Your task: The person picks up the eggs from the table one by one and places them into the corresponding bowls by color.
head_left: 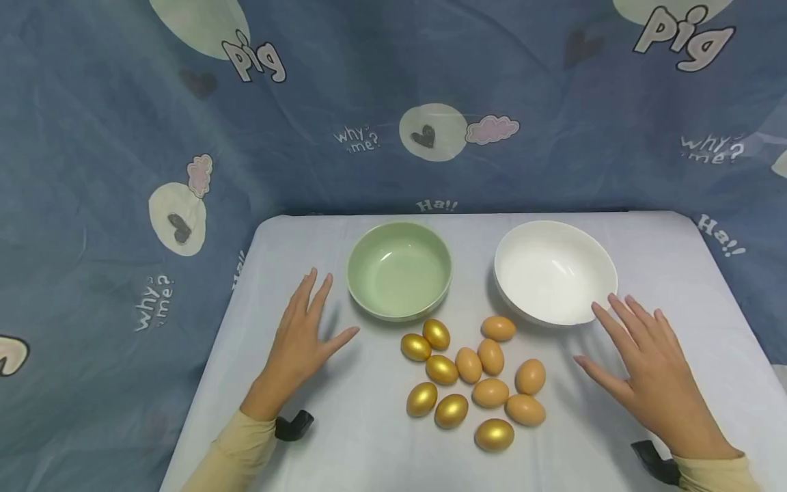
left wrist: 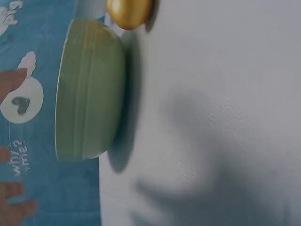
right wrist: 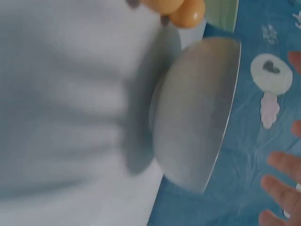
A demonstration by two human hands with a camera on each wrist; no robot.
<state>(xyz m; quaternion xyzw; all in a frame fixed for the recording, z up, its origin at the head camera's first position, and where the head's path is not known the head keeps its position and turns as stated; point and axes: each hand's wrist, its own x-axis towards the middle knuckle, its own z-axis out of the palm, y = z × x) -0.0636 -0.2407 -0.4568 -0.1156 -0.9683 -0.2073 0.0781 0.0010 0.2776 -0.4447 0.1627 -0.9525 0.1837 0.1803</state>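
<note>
With fingers spread and nothing held, the left hand (head_left: 299, 339) hovers over the table just left of the green bowl (head_left: 399, 273). On the other side, the right hand (head_left: 645, 372) is also spread and holds nothing, its fingertips overlapping the near right rim of the white bowl (head_left: 553, 273) in the head view. Between the hands lie several shiny gold eggs (head_left: 451, 411) and several tan-orange eggs (head_left: 490, 393), in a loose group in front of the bowls. Side-on, the green bowl (left wrist: 91, 92) fills the left wrist view's middle left, and the white bowl (right wrist: 195, 115) stands centrally in the right wrist view.
A white cloth-like surface (head_left: 344, 451) covers the table. Behind and around it hangs a blue printed curtain (head_left: 344, 82) with words and hearts. Black straps (head_left: 295, 425) sit at both wrists, below the beige sleeves.
</note>
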